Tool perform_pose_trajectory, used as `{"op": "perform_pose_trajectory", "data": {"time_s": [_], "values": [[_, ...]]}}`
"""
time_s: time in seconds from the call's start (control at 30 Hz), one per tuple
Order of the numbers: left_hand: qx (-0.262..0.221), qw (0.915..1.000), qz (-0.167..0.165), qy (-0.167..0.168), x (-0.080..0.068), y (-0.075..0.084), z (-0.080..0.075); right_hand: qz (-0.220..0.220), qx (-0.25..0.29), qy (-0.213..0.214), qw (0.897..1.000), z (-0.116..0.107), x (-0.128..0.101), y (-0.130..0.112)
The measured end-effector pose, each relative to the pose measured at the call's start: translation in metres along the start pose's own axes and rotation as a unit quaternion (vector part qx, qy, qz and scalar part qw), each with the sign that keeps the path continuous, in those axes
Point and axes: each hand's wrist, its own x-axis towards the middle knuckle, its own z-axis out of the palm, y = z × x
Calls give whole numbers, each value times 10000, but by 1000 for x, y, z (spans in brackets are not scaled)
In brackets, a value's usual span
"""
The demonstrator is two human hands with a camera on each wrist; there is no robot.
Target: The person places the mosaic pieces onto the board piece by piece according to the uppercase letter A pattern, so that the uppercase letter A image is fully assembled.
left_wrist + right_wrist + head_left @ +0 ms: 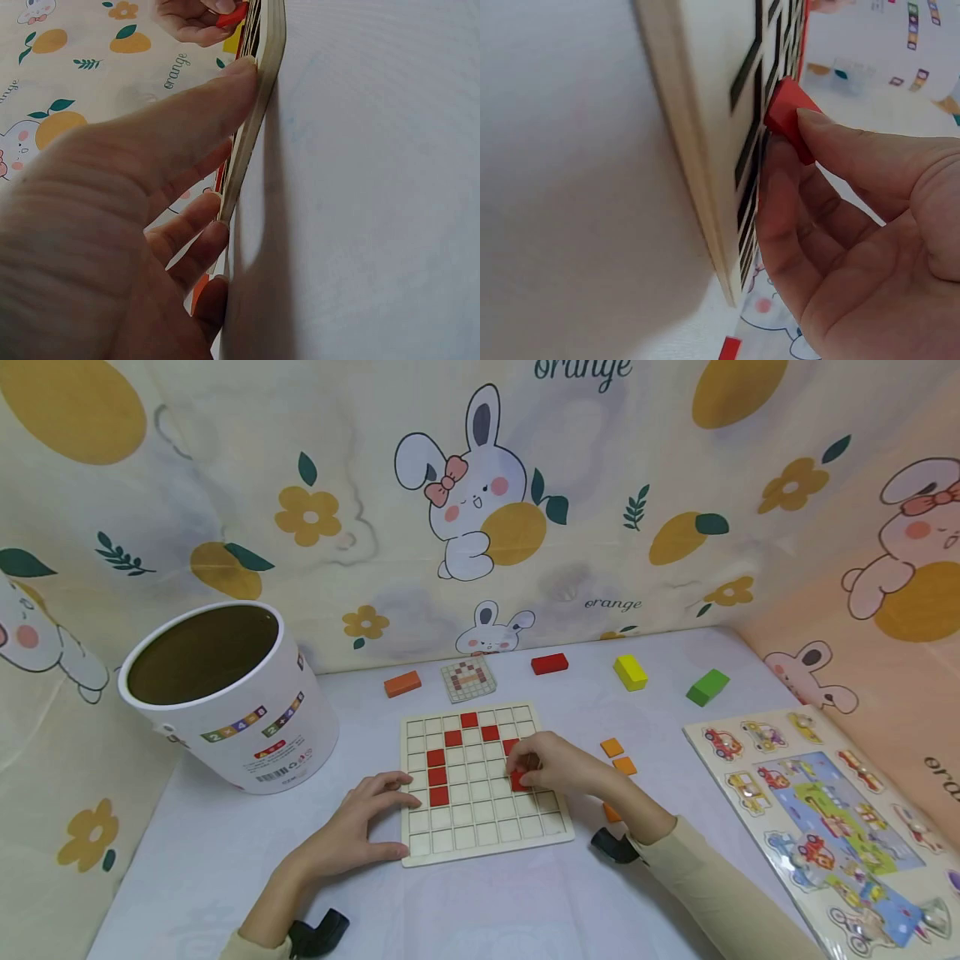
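A square wooden grid board [480, 827] lies on the table with several red tiles set in its cells in an arch-like shape. My right hand [551, 764] pinches a red tile [789, 112] between thumb and fingers over a cell on the board's right side; in the right wrist view the tile is tilted against the board's surface. My left hand [360, 827] rests at the board's left edge, its fingers spread and fairly straight, thumb and fingertips touching the rim in the left wrist view.
Behind the board lie a small pattern card [468, 679] and orange [402, 683], red [550, 663], yellow [630, 672] and green [707, 687] blocks. Orange tiles [624, 766] lie right of the board. A white bucket [292, 743] stands left, a vehicle puzzle board [738, 802] right.
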Motion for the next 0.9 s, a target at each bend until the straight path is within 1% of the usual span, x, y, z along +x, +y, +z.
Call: {"op": "perform_pose_trajectory", "data": {"time_s": [0.13, 0.43, 0.57, 0.9], "values": [[-8, 10000, 23, 35, 0, 1, 0, 106, -127, 17, 9999, 1, 0, 1], [-61, 10000, -66, -16, 0, 2, 0, 21, -460, 145, 9988, 3, -2, -1], [-35, 10000, -26, 0, 0, 2, 0, 18, -636, 256, 9976, 5, -3, -2], [-42, 10000, -23, -15, 0, 2, 0, -4, -748, 430, 9963, 7, -6, 1]]}}
